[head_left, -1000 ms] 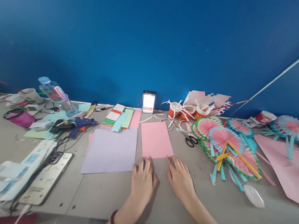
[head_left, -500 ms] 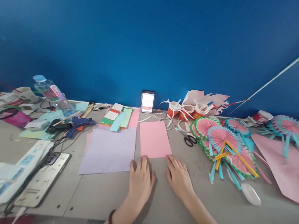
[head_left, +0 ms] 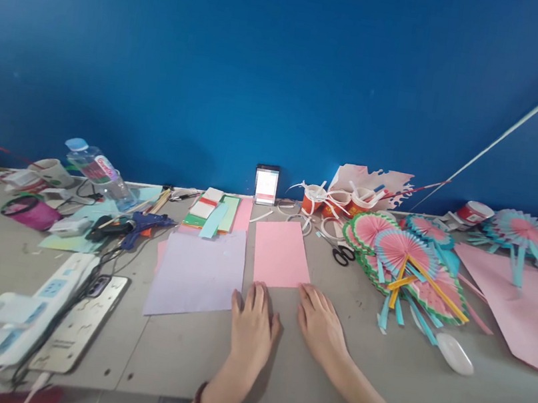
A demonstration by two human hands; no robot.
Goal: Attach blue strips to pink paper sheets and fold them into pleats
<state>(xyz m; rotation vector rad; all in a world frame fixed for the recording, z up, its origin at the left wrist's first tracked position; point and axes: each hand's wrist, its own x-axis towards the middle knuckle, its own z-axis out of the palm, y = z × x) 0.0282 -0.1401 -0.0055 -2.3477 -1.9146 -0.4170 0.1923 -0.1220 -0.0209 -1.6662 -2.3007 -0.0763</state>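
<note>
A pink sheet of paper (head_left: 282,252) lies flat on the grey table, its near edge by my fingertips. My left hand (head_left: 251,327) rests palm down at that sheet's near left corner, fingers spread. At the near right corner lies my right hand (head_left: 321,324), also flat, its fingertips touching the paper's edge. To the left of my left hand is a larger lavender sheet (head_left: 199,279), close to my fingers. Black-handled scissors (head_left: 343,255) sit right of the pink sheet. Neither hand grasps anything.
Folded paper fans (head_left: 405,252) and a white spoon-like piece (head_left: 455,354) lie to the right. Red cups (head_left: 337,203) and a lit phone (head_left: 266,185) stand against the blue wall. On the left are a blue glue gun (head_left: 146,227), a bottle (head_left: 102,170) and a power strip (head_left: 51,304).
The pink sheet has turned slightly and now sits a little straighter before my hands. Both hands stay nearly in place, and the whole view has shifted slightly.
</note>
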